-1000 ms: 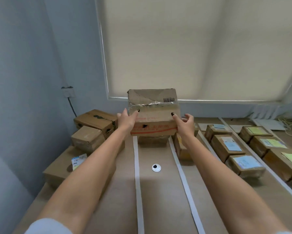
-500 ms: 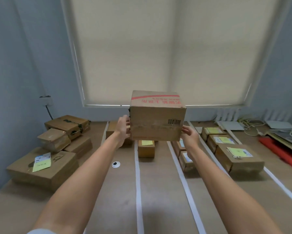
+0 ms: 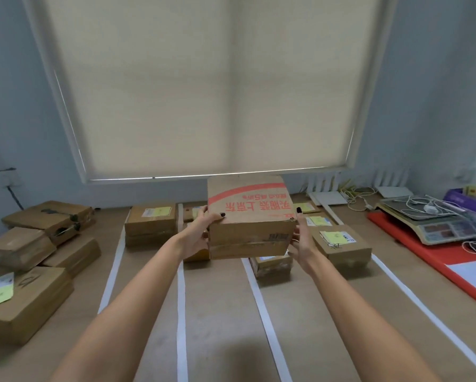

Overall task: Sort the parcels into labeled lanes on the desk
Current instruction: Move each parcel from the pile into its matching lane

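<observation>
Parcel (image 3: 249,216) between both hands, seemingly aloft

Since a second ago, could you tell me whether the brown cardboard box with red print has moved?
Yes: the brown cardboard box with red print has shifted rightward along the window sill, held between both hands.

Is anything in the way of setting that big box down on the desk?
Partly. The held box hangs above smaller parcels already lying in the lanes beneath it. The near stretch of the lanes shows bare desk.
</observation>
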`<state>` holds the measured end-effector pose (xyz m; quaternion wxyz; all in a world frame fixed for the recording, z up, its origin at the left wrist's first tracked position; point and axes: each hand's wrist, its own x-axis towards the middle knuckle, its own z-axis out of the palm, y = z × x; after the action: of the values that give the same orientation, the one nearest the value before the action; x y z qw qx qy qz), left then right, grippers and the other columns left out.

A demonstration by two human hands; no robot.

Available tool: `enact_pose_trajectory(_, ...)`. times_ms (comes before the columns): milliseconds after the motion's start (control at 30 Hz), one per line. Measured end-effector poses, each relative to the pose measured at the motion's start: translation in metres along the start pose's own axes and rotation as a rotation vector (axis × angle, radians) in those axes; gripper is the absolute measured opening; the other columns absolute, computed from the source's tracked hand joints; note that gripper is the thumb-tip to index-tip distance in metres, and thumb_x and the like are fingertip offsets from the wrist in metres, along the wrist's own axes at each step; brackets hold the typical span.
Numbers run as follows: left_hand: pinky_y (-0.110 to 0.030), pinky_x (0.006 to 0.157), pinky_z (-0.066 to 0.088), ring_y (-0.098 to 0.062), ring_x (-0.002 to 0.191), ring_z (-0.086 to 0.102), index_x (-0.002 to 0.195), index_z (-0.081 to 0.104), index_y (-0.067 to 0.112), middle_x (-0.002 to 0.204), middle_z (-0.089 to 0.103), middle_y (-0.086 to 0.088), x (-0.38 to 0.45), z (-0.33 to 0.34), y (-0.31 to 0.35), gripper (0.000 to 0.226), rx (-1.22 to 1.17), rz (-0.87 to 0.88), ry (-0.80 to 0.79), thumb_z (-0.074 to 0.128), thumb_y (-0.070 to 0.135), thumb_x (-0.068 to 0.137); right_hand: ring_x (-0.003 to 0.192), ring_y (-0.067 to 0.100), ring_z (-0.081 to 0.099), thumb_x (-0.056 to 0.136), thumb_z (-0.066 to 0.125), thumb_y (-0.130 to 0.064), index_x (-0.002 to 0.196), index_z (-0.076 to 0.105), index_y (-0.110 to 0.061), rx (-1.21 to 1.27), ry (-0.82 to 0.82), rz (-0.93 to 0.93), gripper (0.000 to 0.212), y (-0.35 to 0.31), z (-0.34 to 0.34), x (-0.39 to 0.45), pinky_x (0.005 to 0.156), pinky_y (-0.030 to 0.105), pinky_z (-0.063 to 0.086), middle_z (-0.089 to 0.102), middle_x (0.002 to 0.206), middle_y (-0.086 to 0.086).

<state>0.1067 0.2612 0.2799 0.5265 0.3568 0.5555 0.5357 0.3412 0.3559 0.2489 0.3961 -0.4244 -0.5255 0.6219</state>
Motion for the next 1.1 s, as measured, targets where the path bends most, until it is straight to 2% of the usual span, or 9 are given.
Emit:
enact_pose_trajectory(67, -0.042, 0.083, 0.053, -0.028, 0.109, 0.055, 0.138, 0.024, 0.033, 0.12, 0.054, -0.01, 0.012, 0.001, -0.008, 0.065, -0.058, 0.056, -0.038, 0.057, 0.006, 0.088, 0.097, 0.006, 0.059, 0.093, 0.045, -0.044, 0.113, 0.058, -0.028, -0.081, -0.056, 0.011, 0.029, -0.005, -0.008, 0.002, 0.076, 0.027, 0.044, 0.065, 0.106, -0.005)
enact_pose_trajectory(167, -0.041, 0.082, 0.054, -0.023, 0.113, 0.054, 0.128, 0.035, 0.039, 0.124, 0.053, -0.006, 0.033, 0.0, -0.021, 0.08, -0.049, 0.149, -0.06, 0.049, -0.022, 0.078, 0.1, 0.014, 0.059, 0.082, 0.067, -0.013, 0.127, 0.044, -0.019, -0.154, -0.083, 0.064, 0.05, -0.002, -0.025, 0.015, 0.074, 0.029, 0.044, 0.063, 0.113, 0.0)
enact_pose_trajectory(333, -0.046, 0.086, 0.049, -0.029, 0.108, 0.055, 0.112, 0.05, 0.02, 0.119, 0.057, -0.014, 0.068, 0.019, -0.026, 0.045, -0.188, 0.19, 0.034, 0.04, -0.012, 0.083, 0.109, 0.027, 0.058, 0.072, 0.056, 0.02, 0.117, 0.052, -0.012, -0.35, 0.058, 0.002, 0.056, 0.005, -0.04, 0.052, 0.065, 0.024, 0.052, 0.064, 0.103, 0.004)
enact_pose_trajectory(400, -0.038, 0.076, 0.047, -0.028, 0.095, 0.055, 0.102, 0.055, 0.01, 0.106, 0.062, -0.016, 0.076, 0.031, -0.025, 0.022, -0.251, 0.187, 0.096, 0.036, 0.008, 0.091, 0.105, 0.026, 0.058, 0.085, 0.04, 0.014, 0.11, 0.054, -0.013, -0.175, 0.102, 0.037, 0.04, 0.007, -0.043, 0.061, 0.067, 0.028, 0.052, 0.063, 0.095, 0.001)
enact_pose_trajectory(500, -0.032, 0.071, 0.044, -0.029, 0.094, 0.058, 0.107, 0.06, 0.005, 0.103, 0.066, -0.014, 0.097, 0.042, -0.03, 0.046, -0.211, 0.165, 0.148, 0.027, 0.035, 0.097, 0.101, 0.018, 0.059, 0.082, 0.036, 0.016, 0.126, 0.046, -0.012, -0.164, 0.029, 0.04, 0.053, 0.009, -0.056, 0.076, 0.063, 0.023, 0.051, 0.062, 0.111, 0.007)
enact_pose_trajectory(600, -0.029, 0.071, 0.052, -0.024, 0.094, 0.068, 0.117, 0.062, 0.023, 0.106, 0.072, -0.005, 0.117, 0.05, -0.041, 0.053, -0.169, 0.154, 0.099, 0.024, 0.053, 0.096, 0.117, 0.032, 0.053, 0.075, 0.047, 0.011, 0.136, 0.036, -0.011, -0.165, -0.122, 0.025, 0.066, 0.009, -0.067, 0.088, 0.086, 0.043, 0.052, 0.056, 0.125, 0.018)
enact_pose_trajectory(833, -0.029, 0.068, 0.051, -0.021, 0.085, 0.065, 0.123, 0.05, 0.025, 0.105, 0.07, -0.009, 0.154, 0.064, -0.065, 0.036, -0.162, 0.061, 0.099, 0.039, 0.042, 0.094, 0.113, 0.028, 0.058, 0.063, 0.066, -0.069, 0.131, 0.046, -0.02, -0.163, -0.245, 0.068, 0.087, 0.015, -0.078, 0.119, 0.099, 0.047, 0.044, 0.063, 0.121, 0.012)
enact_pose_trajectory(933, -0.029, 0.07, 0.05, -0.02, 0.083, 0.064, 0.123, 0.05, 0.022, 0.109, 0.068, -0.011, 0.163, 0.079, -0.069, 0.036, -0.16, 0.032, 0.1, 0.039, 0.041, 0.094, 0.101, 0.027, 0.063, 0.087, 0.045, -0.059, 0.124, 0.056, -0.012, -0.19, -0.124, 0.056, 0.061, 0.017, -0.086, 0.129, 0.09, 0.043, 0.049, 0.066, 0.114, 0.015)
enact_pose_trajectory(1100, -0.023, 0.057, 0.052, -0.013, 0.07, 0.067, 0.123, 0.048, 0.024, 0.099, 0.07, -0.007, 0.173, 0.117, -0.062, 0.032, -0.148, 0.047, 0.092, 0.039, 0.036, 0.095, 0.076, 0.017, 0.062, 0.089, 0.046, -0.046, 0.114, 0.059, -0.009, -0.183, 0.059, 0.05, 0.047, 0.013, -0.118, 0.131, 0.066, 0.029, 0.049, 0.067, 0.09, 0.008)
